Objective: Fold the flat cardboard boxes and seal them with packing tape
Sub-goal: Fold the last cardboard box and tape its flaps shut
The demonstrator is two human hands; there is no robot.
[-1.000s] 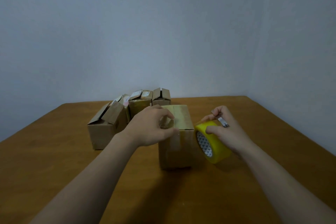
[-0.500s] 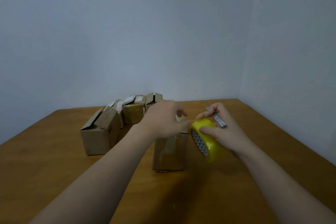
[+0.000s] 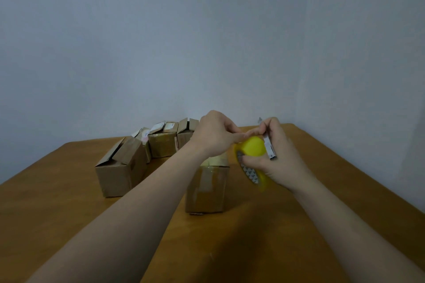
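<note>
table point(image 3: 69, 190); over box point(image 3: 207, 188) edge, right hand point(image 3: 282, 165) round tape roll point(image 3: 254, 146), left hand point(image 3: 213, 135) in pinch on its rim

I see a brown wooden table point(image 3: 69, 225) across the lower frame (its far right corner sits in the room's corner), a plain grey-blue wall point(image 3: 161, 41) behind it, and a side wall point(image 3: 368, 64) at right.

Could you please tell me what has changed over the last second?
The left hand left the box top and moved right to the roll, which the right hand raised. The right hand still grips roll and metal tool; the other boxes stayed put.
</note>
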